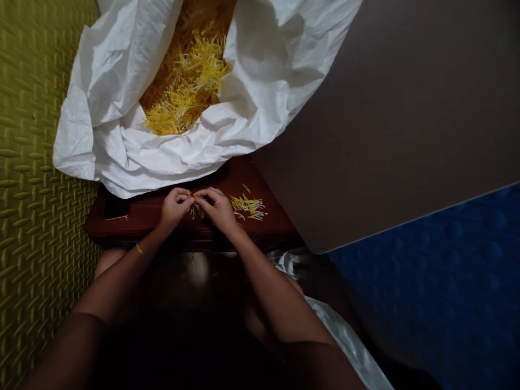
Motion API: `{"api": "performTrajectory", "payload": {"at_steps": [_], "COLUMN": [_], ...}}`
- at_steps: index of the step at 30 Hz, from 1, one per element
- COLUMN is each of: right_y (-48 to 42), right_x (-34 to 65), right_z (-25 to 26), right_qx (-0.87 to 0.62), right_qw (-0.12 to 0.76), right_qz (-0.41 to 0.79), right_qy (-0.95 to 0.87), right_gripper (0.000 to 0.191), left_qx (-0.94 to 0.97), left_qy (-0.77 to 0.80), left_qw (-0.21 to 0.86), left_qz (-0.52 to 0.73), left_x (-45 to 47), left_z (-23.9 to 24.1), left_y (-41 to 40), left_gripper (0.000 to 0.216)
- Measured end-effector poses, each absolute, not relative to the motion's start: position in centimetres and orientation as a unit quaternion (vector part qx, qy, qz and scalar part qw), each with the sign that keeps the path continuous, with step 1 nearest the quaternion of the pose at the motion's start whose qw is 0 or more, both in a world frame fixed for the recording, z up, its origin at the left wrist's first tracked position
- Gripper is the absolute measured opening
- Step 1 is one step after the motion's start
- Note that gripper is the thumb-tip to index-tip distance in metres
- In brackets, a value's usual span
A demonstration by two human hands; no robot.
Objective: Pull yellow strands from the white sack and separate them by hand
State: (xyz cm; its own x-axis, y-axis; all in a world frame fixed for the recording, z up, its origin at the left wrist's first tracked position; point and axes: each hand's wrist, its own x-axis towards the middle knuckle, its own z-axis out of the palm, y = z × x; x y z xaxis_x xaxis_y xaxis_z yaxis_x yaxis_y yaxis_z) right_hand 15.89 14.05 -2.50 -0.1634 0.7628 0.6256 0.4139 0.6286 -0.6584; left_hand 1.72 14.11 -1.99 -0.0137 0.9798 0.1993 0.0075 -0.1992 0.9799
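My left hand [177, 207] and my right hand [216, 207] meet fingertip to fingertip over a dark red wooden stool or low table [158, 214]. Both are closed in a pinch on a thin yellow strand [190, 194], which shows between the fingers. Just beneath them lies a small bunch of similar strands [197, 211], partly covered by my fingers. To the right of my right hand is a loose pile of thin yellow strands with white ends [248, 207]. Their exact kind cannot be made out.
Beyond my hands, a large white woven sack [162, 160] gapes around a heap of yellow strands [187, 103]. A dark flat rectangle [116, 208] rests on the wood at left. A big grey-brown board [390, 119] covers the right, beside blue bumpy matting [447, 271]. Yellow textured matting [36, 189] lines the left.
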Motion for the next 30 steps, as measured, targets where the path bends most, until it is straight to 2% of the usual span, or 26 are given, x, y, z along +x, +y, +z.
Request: {"api": "performTrajectory", "payload": {"at_steps": [4,9,14,16,21,30], "right_y": [13.8,13.5,13.4,13.3,13.3,13.7], "right_x": [15.9,16.0,15.9,15.8,15.4,13.9], "right_z": [-2.1,-1.7,-1.5,-1.4,-1.7,-3.2], "right_qx": [-0.408,-0.437,-0.429,-0.418,-0.392,-0.401], "right_qw": [0.519,0.481,0.506,0.519,0.578,0.637], "right_qz": [0.167,0.140,0.191,0.223,0.306,0.440], "right_qy": [-0.732,-0.747,-0.724,-0.712,-0.647,-0.489], "right_gripper": [0.009,0.012,0.009,0.009,0.008,0.016], "left_qx": [0.543,0.571,0.624,0.598,0.447,0.332], "left_qy": [0.448,0.442,0.430,0.422,0.405,0.354], "left_qw": [0.484,0.440,0.388,0.425,0.608,0.707], "left_qz": [0.519,0.533,0.525,0.532,0.517,0.514], "left_x": [1.8,2.1,2.1,2.1,2.4,3.1], "left_z": [-2.1,-1.9,-1.5,-1.4,-1.2,-1.1], "left_y": [14.3,14.1,13.5,13.4,13.2,12.8], "left_gripper": [0.010,0.005,0.005,0.006,0.007,0.011]}}
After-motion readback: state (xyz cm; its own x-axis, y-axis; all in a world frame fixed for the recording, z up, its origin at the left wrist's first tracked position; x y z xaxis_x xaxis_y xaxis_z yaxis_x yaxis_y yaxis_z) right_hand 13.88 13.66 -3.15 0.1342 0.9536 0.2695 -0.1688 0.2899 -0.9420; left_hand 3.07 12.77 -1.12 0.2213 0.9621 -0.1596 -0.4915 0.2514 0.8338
